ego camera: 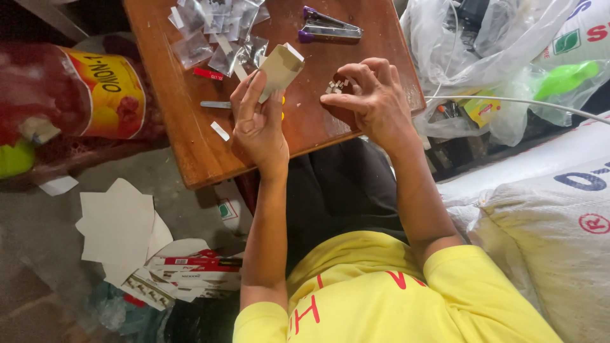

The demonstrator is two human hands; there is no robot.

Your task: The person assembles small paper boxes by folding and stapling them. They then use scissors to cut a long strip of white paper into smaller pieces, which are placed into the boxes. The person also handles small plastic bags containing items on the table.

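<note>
Our left hand [257, 124] clamps a small tan envelope [279, 68]; our right hand [372, 98] curls, fingertips together, over staples [335, 86] on the table [190, 133].

Illumination over my worktop [356, 95] is soft, diffuse and moderately bright. The polished wood shows a mild sheen toward its far edge, with no hard glare. My left hand [259, 124] and right hand [372, 101] cast only faint, blurred shadows beneath them. The clear plastic bags [502, 57] at upper right return bright white highlights, close to overexposure. The floor [38, 254] at lower left is dimmer, and the gap under the worktop falls into deep shadow. Focus is acceptable at centre; my fingers [356, 73] show slight motion softness. Wide-angle distortion bends and stretches objects near the frame edges. My yellow shirt [381, 298] renders strongly saturated.
</note>
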